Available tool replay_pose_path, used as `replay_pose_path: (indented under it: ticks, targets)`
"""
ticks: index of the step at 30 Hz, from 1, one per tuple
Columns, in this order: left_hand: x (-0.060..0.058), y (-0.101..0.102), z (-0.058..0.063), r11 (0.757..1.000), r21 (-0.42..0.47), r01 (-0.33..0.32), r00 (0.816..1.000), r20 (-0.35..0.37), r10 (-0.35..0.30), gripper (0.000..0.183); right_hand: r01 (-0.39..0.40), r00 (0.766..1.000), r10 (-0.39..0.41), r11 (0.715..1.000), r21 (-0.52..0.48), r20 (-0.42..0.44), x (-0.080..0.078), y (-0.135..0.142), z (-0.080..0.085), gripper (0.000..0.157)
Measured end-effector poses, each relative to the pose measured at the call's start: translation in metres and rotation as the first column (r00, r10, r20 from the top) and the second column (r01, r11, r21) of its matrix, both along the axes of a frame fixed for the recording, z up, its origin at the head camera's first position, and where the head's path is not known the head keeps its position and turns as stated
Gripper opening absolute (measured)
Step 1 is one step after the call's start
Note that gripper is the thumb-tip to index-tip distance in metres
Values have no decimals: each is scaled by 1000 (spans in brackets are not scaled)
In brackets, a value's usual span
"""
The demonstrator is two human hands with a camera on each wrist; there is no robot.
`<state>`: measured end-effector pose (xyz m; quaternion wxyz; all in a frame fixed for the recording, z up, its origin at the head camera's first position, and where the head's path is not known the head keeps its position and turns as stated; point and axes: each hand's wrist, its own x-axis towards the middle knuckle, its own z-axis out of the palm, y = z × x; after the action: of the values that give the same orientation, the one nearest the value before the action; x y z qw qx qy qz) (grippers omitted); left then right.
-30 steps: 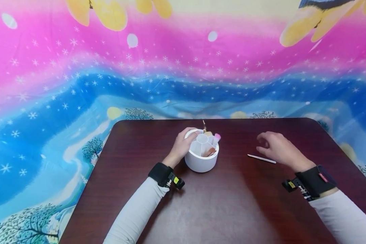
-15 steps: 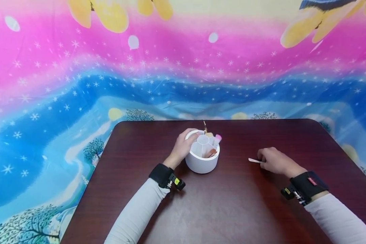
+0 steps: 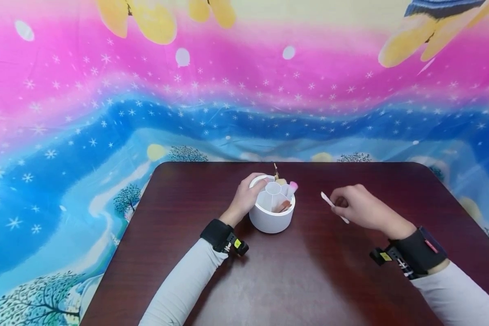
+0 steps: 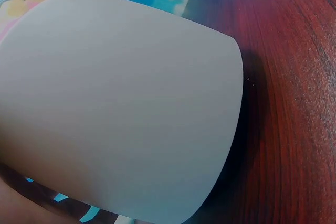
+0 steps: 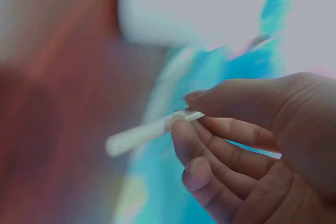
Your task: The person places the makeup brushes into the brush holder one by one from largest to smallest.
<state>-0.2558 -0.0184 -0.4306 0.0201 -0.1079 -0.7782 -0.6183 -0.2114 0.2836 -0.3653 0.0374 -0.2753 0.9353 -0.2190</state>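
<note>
A round white divided organizer (image 3: 270, 222) stands upright on the table. My left hand (image 3: 243, 196) grips its left rim, the thumb hooked over the edge. Pink-tipped, brown and beige brush-like items poke up from its compartments. In the left wrist view the organizer's smooth outer wall (image 4: 131, 98) fills most of the picture. To the right, my right hand (image 3: 362, 209) pinches a slim white pen-like stick (image 3: 326, 198) between thumb and fingers, held at a slant above the table. One rounded end of the stick (image 5: 131, 139) sticks out past the fingertips in the right wrist view.
The dark red-brown table (image 3: 261, 285) has rounded far corners. Behind it hangs a pink and blue patterned cloth (image 3: 244, 113). Each wrist carries a black strap with a small camera.
My right hand came down onto the stick lying on the table, pinched it and lifted it, turning it to a steeper slant. The left hand keeps its grip on the organizer.
</note>
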Motion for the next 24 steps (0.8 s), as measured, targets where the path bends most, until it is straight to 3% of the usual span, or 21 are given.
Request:
replay_pose_path:
  ticks: [6,11,15,24]
  targets:
    - [1,1,1,1000,2,-11,1000,-6,11,31,-44,986,19,987,-153,-165,14,-36,46,10]
    - [0,0,0,1000,5,-20,1000,-11,20,30,-120,982,60,931,-346,-180,22,-69,64,9]
    - [0,0,1,1000,5,-15,1000,-7,15,31,-178,975,102,890,-420,-198,19,-90,63,7]
    - [2,0,-1,1000,-6,-12,1000,-9,12,34,-200,976,140,877,-436,-166,4,-116,33,5]
